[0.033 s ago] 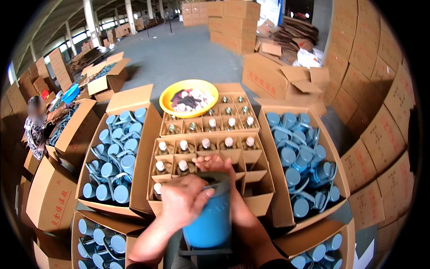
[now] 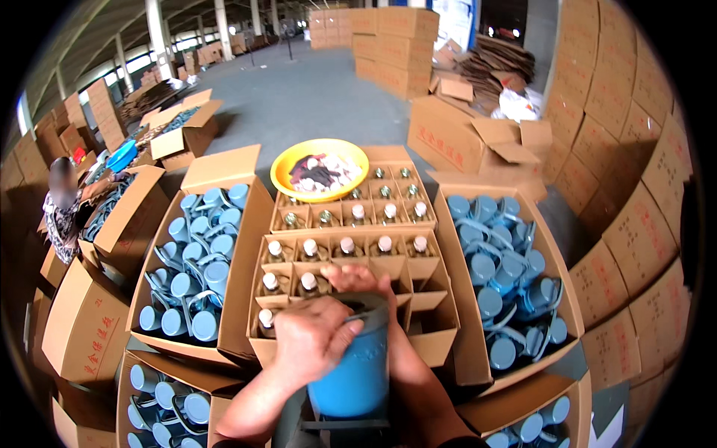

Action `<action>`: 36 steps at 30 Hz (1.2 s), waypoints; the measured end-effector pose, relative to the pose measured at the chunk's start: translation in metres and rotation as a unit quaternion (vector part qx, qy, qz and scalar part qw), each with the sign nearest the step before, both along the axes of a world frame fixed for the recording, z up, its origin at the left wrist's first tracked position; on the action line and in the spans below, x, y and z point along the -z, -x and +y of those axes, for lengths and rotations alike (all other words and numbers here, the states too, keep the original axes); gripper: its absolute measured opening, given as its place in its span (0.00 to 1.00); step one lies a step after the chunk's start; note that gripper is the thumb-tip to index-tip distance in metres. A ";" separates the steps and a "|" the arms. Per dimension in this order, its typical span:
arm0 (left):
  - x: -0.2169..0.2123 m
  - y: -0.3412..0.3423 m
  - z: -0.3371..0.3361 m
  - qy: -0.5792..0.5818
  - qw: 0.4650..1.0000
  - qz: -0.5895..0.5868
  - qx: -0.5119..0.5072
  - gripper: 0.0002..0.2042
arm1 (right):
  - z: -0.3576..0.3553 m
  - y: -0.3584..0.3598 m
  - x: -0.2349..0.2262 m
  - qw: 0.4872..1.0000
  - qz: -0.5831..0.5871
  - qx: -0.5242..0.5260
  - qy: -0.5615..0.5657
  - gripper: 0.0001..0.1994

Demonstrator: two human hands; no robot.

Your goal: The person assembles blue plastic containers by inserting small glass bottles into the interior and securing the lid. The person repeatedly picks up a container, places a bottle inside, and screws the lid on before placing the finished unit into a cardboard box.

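A blue cylindrical flask casing [image 2: 349, 373] with a dark grey rim stands upright in front of me, its base at a dark support [image 2: 345, 424]. My left hand [image 2: 314, 332] is closed over the left side of the rim, thumb toward me. Behind the casing, my right hand [image 2: 360, 281] reaches past its right side with fingers stretched out; the casing hides part of the palm. Just beyond both hands is a divided carton [image 2: 420, 345] holding glass liners with white caps [image 2: 308, 281]. Several of its front-right compartments hold no liner.
A yellow basin [image 2: 282, 185] of small white and dark pieces sits on the farther divided carton [image 2: 422, 222]. Cartons of blue casings flank me at left [image 2: 243, 299] and right [image 2: 457, 328]. Carton stacks [image 2: 597, 134] rise at right. Another person [image 2: 63, 213] works at far left.
The whole view has shifted slightly. My hands and the casing keep nearly the same position relative to each other.
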State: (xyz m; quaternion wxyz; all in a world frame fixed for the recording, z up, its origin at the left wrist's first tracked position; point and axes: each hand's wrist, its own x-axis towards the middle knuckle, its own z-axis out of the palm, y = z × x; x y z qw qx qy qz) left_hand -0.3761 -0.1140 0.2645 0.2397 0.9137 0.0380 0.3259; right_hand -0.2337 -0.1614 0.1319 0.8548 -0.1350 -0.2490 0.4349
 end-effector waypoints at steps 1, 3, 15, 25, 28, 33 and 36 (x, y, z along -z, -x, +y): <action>0.003 0.000 0.003 0.013 1.000 0.007 0.012 0.09 | -0.020 0.006 -0.017 0.998 -0.021 0.007 0.050 0.32; 0.028 0.008 0.030 0.204 0.964 -0.082 0.150 0.10 | -0.047 0.011 -0.052 0.974 -0.160 0.073 0.143 0.32; 0.007 -0.004 0.012 0.079 0.981 -0.075 0.164 0.11 | -0.038 -0.011 -0.029 0.981 -0.192 0.008 0.004 0.43; 0.005 0.012 0.044 0.327 0.887 -0.007 0.326 0.09 | -0.083 -0.006 -0.082 0.886 -0.409 0.157 0.150 0.30; -0.031 0.013 0.003 0.182 0.973 0.039 0.135 0.07 | -0.086 -0.006 -0.073 0.898 -0.333 0.176 0.226 0.27; 0.009 0.017 0.010 0.224 0.938 -0.080 0.253 0.11 | -0.099 0.037 -0.113 0.830 -0.424 0.225 0.285 0.22; 0.008 0.031 0.015 0.316 0.897 -0.076 0.299 0.16 | -0.110 0.049 -0.130 0.776 -0.509 0.263 0.265 0.20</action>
